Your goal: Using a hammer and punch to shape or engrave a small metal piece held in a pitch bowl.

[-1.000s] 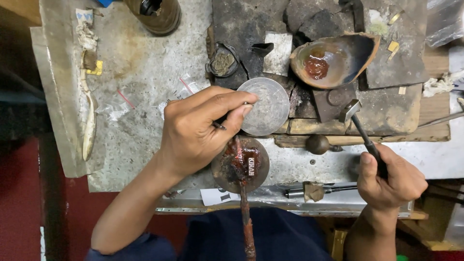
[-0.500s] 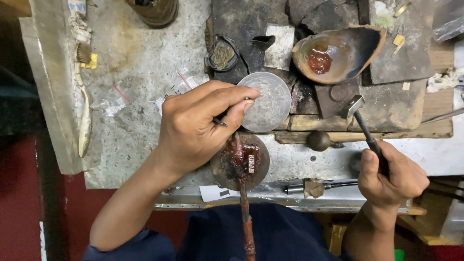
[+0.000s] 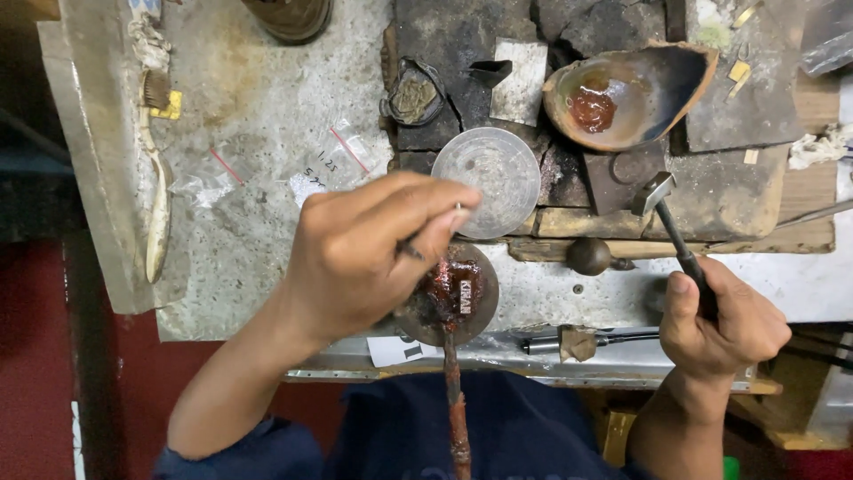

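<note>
left hand [image 3: 355,258]: fingers [image 3: 440,218] were pinched shut on a thin metal punch [image 3: 434,233], tip aimed down at the work.
workpiece: a small metal piece [image 3: 465,296] was set in red pitch on a round pad [image 3: 449,298], right under the fingertips, stick handle running back toward the body.
right hand [image 3: 724,324]: curled tight round a small hammer [image 3: 662,209], head held off to the right, well apart from the punch.
nearer hand: the left, pretty clearly.
counter [image 3: 258,178]: grey, scuffed.

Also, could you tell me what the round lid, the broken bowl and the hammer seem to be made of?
Round lid: probably clear plastic; the dark block shows through it.
Broken bowl: likely fired clay; brown, matte, with a jagged rim and a red lump inside.
Hammer in the right hand: dull grey metal head; dark handle, material unclear.
</note>
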